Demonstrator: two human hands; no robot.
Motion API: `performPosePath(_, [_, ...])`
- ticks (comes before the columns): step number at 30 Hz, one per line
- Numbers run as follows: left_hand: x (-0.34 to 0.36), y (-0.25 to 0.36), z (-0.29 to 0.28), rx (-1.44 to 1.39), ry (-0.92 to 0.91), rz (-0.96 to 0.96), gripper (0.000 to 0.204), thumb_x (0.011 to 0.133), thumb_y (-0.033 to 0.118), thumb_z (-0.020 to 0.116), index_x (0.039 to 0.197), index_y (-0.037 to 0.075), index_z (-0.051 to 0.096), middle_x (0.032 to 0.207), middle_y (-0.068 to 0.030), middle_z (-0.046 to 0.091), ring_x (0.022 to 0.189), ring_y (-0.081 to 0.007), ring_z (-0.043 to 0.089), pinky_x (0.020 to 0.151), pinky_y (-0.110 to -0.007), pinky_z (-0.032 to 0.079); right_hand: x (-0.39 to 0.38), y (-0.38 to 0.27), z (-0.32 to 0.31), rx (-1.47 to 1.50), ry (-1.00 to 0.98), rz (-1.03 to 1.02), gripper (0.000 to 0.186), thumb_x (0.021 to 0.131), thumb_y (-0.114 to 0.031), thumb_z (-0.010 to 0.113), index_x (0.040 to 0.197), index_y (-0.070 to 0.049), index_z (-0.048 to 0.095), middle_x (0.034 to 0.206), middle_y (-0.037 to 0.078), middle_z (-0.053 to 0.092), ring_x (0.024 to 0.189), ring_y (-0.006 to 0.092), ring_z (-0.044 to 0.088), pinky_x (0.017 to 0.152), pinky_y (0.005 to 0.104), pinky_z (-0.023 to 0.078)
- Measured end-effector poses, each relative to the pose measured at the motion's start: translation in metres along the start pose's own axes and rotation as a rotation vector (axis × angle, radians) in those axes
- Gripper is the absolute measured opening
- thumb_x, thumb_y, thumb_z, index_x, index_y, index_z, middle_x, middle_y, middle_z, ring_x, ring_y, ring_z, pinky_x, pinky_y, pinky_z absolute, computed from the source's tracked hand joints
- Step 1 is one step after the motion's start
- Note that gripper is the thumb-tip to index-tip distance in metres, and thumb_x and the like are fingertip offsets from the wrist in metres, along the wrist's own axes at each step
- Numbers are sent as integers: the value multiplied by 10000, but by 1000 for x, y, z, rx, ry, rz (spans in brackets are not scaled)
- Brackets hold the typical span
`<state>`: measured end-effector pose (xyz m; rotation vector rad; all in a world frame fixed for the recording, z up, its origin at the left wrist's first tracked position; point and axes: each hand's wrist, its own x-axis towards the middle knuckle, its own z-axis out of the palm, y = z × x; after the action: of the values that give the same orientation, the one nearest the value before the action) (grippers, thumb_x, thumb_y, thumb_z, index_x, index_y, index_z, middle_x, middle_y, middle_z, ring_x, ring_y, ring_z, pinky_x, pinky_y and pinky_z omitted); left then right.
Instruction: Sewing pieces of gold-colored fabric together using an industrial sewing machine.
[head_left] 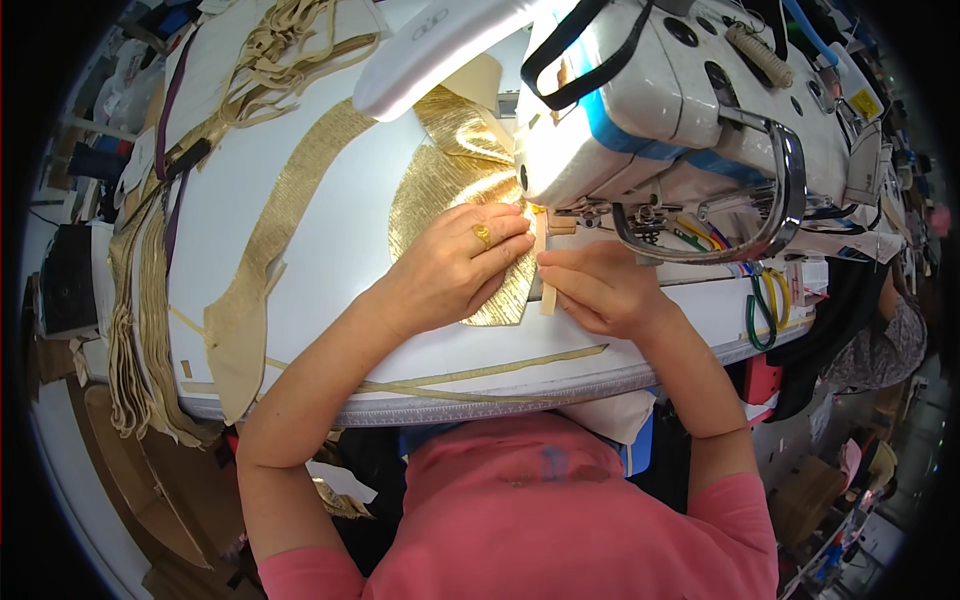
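Note:
My left hand (462,262), with a ring on one finger, presses its gathered fingers on a shiny gold material piece (505,303) beside the needle area of a white sewing machine (640,110). Its thumb is mostly hidden. My right hand (605,288) pinches close to a narrow beige strip (547,298) that runs down from the needle area, along the gold piece's right edge. The fingertips of both hands are close together, with the strip between them. Under the machine head, the exact stitching point is hard to see.
A long curved gold piece (300,175) lies left on the white table (340,250). Thin gold strips (480,374) lie near its front edge. Bundled beige strips (270,60) sit at the back left; others hang off the left side. A metal loop bar (790,190) juts from the machine.

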<state>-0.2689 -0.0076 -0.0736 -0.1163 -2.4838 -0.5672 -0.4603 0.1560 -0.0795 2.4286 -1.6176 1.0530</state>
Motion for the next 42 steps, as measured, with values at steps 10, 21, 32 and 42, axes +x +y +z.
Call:
performPosePath(10, [-1,9,8,27,37,-70,343,790,-1,719,1128,-48,680,1188,-151,649,1154,-337,633,976,-441,526,1,0,1,-71,9,-51,353,722,-7,783,1070,-30,727,1100,91,731,796,216,663,711,330,518])
performPosePath(21, [-1,2,-10,-26,-123,-33,399,834,101,724,1215,-1,667,1260,-131,637,1282,-319,567,1029,-447,480,-10,11,-2,-19,-10,106,350,721,17,768,1062,-51,732,1103,83,734,885,240,684,775,328,547])
performPosePath(32, [-2,9,-5,19,-75,-78,368,833,116,726,1184,23,672,1258,-112,635,1270,-298,573,1005,-436,469,-3,1,-3,-15,-24,-41,354,709,-5,792,1056,-23,727,1106,111,732,853,233,685,761,335,522])
performPosePath(42, [-1,12,0,88,-17,-125,410,803,101,743,1204,39,683,1258,-111,636,1176,-296,595,979,-440,463,6,-4,-12,-173,-41,-180,278,718,-103,758,996,-96,743,981,-8,726,716,162,645,663,320,518])
